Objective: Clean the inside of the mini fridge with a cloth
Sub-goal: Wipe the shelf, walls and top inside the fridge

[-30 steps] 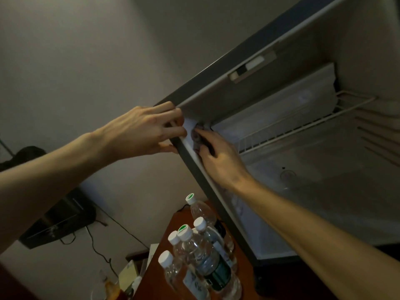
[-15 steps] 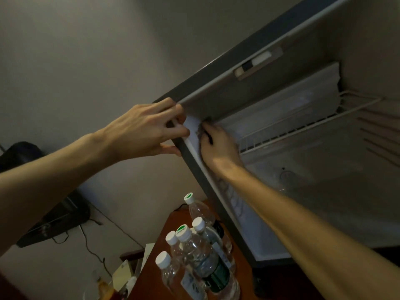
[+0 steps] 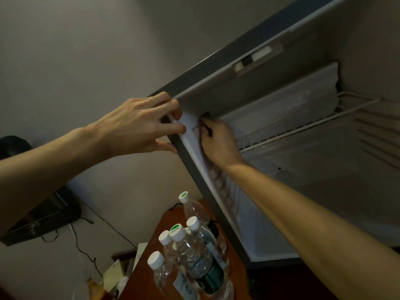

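- Our left hand grips the mini fridge corner, fingers curled over its edge.
- Our right hand presses inside the upper-left corner; cloth and finger state we cannot tell.
- Water bottles stand below.

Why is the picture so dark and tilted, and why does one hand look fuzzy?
Head view: the room is dim, so the mini fridge interior looks grey and shadowy. The wide-angle lens tilts and bends the fridge edges. The right hand is smeared by motion blur in the upper corner; the left hand gripping the frame looks sharper. The bottles show small highlights.
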